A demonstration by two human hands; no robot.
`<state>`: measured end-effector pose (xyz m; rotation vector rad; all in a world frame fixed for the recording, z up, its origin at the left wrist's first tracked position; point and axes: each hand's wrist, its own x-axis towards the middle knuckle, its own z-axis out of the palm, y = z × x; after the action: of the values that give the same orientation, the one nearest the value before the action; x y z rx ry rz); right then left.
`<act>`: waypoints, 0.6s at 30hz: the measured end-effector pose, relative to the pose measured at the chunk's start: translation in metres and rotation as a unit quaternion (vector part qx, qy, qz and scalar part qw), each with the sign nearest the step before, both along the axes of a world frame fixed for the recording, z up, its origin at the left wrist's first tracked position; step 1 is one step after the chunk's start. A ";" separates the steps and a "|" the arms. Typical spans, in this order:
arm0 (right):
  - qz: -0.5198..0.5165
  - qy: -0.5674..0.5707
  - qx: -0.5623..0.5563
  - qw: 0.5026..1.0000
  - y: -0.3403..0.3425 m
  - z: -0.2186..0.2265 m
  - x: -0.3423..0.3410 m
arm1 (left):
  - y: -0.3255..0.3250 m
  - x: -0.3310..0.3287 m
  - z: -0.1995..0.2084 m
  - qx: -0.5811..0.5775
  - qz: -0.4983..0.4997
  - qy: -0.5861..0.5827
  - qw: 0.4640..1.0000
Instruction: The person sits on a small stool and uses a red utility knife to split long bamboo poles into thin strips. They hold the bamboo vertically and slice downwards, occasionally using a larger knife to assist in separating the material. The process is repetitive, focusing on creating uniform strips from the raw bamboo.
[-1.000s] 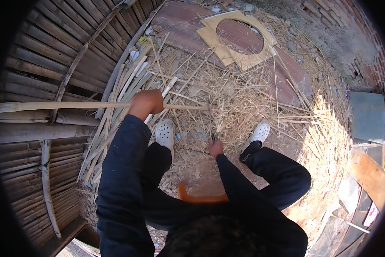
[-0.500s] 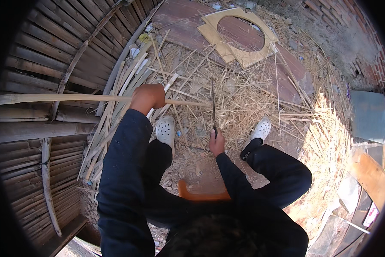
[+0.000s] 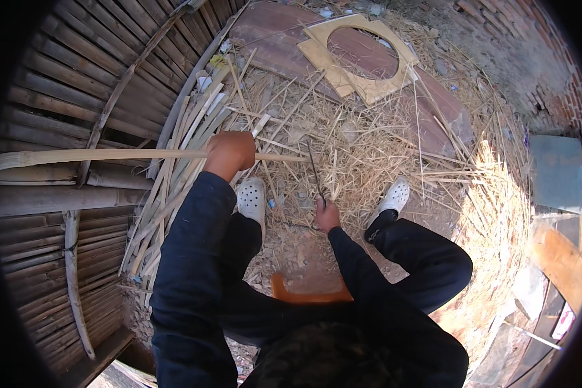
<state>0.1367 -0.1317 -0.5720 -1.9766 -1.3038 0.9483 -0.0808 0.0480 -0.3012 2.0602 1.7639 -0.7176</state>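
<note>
My left hand (image 3: 230, 154) is closed round a long pale bamboo strip (image 3: 109, 154), which lies nearly level across the view. Its far left part runs out past the bamboo wall, and its right end reaches to just beside the blade of a knife (image 3: 315, 171). That knife is long, thin and dark, and its handle is gripped in my right hand (image 3: 328, 215). The blade points away from me, leaning slightly left. Whether blade and strip touch, I cannot tell. Below both lie heaps of thin bamboo shavings (image 3: 349, 152) on the ground.
Bundled bamboo strips (image 3: 168, 194) lie along the bamboo wall (image 3: 64, 84) at left. Ahead, a yellowish board with a round hole (image 3: 317, 55) rests on a reddish-brown panel (image 3: 265, 39). My white clogs (image 3: 251, 197) flank the work, near an orange stool (image 3: 310, 297). A brick wall (image 3: 537, 84) stands right.
My left hand has shifted slightly right and nearer to me. The knife blade has tilted left, toward the strip's end; the strip's tip has drawn back a little to the left.
</note>
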 end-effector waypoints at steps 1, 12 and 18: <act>0.001 0.013 -0.003 1.000 0.010 0.021 -0.003 | 0.001 -0.003 0.003 0.000 0.005 0.005 1.000; 0.015 0.004 0.006 1.000 -0.005 -0.015 -0.009 | 0.004 0.025 0.012 -0.002 -0.032 0.036 0.999; -0.036 0.072 -0.028 0.996 0.009 -0.002 -0.022 | 0.004 0.025 0.015 0.014 -0.008 0.040 0.999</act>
<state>0.1148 -0.1228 -0.5740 -1.9440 -1.1313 1.0825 -0.0557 0.0519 -0.2862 2.0942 1.8123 -0.7952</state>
